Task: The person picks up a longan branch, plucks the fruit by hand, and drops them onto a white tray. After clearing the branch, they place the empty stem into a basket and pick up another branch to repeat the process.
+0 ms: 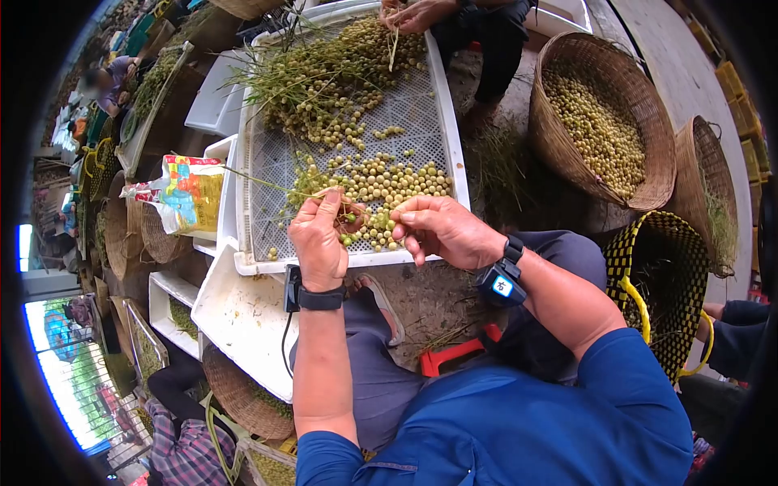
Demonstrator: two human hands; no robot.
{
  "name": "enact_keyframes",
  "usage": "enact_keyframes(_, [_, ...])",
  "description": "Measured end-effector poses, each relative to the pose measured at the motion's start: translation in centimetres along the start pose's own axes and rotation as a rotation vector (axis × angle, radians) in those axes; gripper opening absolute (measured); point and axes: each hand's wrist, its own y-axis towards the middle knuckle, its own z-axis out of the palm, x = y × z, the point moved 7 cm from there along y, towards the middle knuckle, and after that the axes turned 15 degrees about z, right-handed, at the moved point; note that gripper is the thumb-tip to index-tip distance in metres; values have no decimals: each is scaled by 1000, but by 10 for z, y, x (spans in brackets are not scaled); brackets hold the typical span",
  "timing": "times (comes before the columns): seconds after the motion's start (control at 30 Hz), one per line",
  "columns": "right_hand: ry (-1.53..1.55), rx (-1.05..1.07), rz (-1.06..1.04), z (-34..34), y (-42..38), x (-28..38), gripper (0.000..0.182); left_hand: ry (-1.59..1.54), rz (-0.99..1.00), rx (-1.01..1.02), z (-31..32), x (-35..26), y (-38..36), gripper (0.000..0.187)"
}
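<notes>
My left hand [322,241] is closed on a thin stalk of a longan sprig [267,186], its thumb pressed against the fingers. The green stem sticks out to the left, over the mesh. Just to the right, my right hand [442,231] has thumb and forefinger pinched together; what lies between them is too small to make out. Both hands are over the near edge of a white mesh tray [460,174]. Loose round longans [397,180] lie in the tray beyond my hands, with a heap of stemmed bunches [324,85] at its far side.
Across the tray, another person's hands [417,14] hold a stem. A wicker basket [668,162] of longans stands at far right, near a yellow-black woven basket [616,251]. A printed bag [190,194] sits left. A red stool part [442,360] shows below.
</notes>
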Motion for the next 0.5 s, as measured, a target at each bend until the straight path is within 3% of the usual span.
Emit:
enact_keyframes(0.17, [132, -42, 16, -8, 3, 1, 19, -32, 10, 24, 5, -2, -1, 15])
enact_keyframes(0.33, [145, 53, -47, -8, 5, 9, 21, 172, -64, 278, 14, -5, -10, 14])
enact_keyframes(0.5, [105, 152, 43, 3, 0, 6, 22, 114, -149, 431, 40, 0, -28, 22])
